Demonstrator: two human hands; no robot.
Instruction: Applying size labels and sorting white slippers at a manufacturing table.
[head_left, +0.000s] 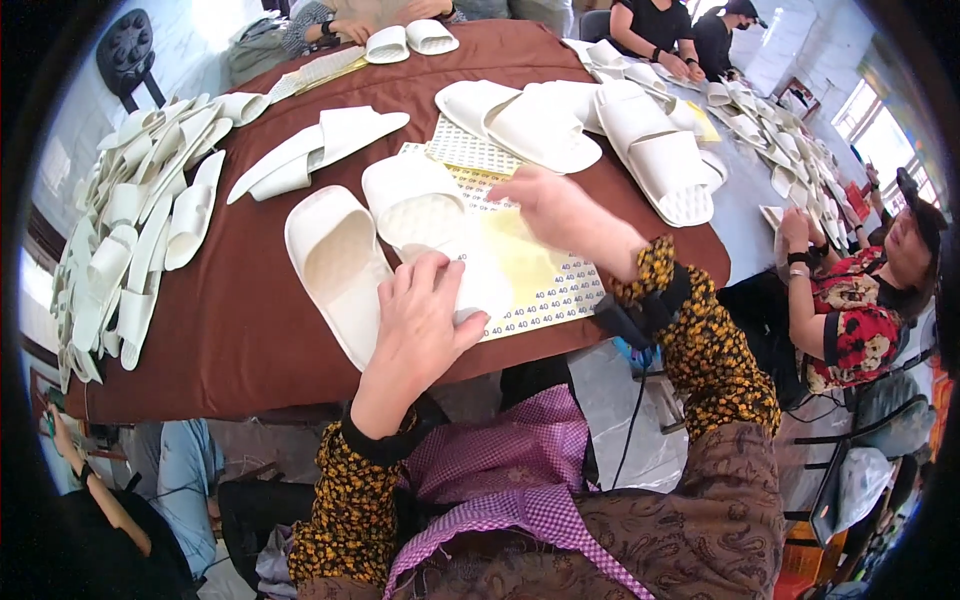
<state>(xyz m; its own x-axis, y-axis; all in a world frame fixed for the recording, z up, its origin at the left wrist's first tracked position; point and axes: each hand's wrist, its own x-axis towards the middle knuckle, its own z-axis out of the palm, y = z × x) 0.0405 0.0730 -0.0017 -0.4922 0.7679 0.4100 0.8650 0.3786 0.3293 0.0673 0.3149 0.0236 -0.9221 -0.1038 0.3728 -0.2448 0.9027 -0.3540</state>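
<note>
slippers (340, 270): matt white foam | sticker sheet (530, 280): glossy yellow paper | tablecloth (230, 330): matt brown cloth

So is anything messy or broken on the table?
Nothing looks broken or spilled. The left hand presses a white slipper lying sole up on the yellow sticker sheet, while its mate lies right way up. The right hand touches the sheet.

Both hands (425, 315) over white slippers (420, 215)
</note>
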